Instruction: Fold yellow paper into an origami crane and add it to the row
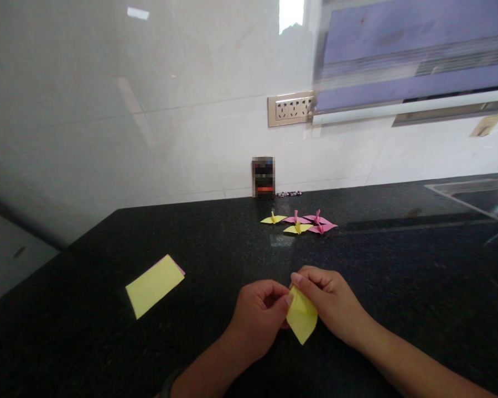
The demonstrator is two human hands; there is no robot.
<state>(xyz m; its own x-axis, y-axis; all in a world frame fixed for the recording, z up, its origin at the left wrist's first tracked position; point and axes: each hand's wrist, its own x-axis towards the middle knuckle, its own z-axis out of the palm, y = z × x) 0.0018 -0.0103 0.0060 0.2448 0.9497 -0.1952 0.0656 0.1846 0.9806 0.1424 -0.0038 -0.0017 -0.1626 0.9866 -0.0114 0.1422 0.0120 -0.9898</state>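
Between my two hands is a partly folded sheet of yellow paper [302,318], its pointed end hanging toward me. My left hand [262,308] pinches its left edge between thumb and fingers. On the upper right edge, my right hand [328,293] is closed, the thumb pressing near the top corner. Beyond the hands sit several small folded paper cranes: a yellow crane [299,228] in front, another yellow crane [273,219] to its left, and pink cranes [321,227] beside them. The fingertips behind the paper are partly hidden.
A stack of yellow paper [154,286], with a pink edge showing, lies on the black countertop [87,265] at left. A small pixelated dark object [264,178] stands against the wall, near a beaded strand [289,193]. A sink edge [465,202] is at far right, wall sockets [290,109] above.
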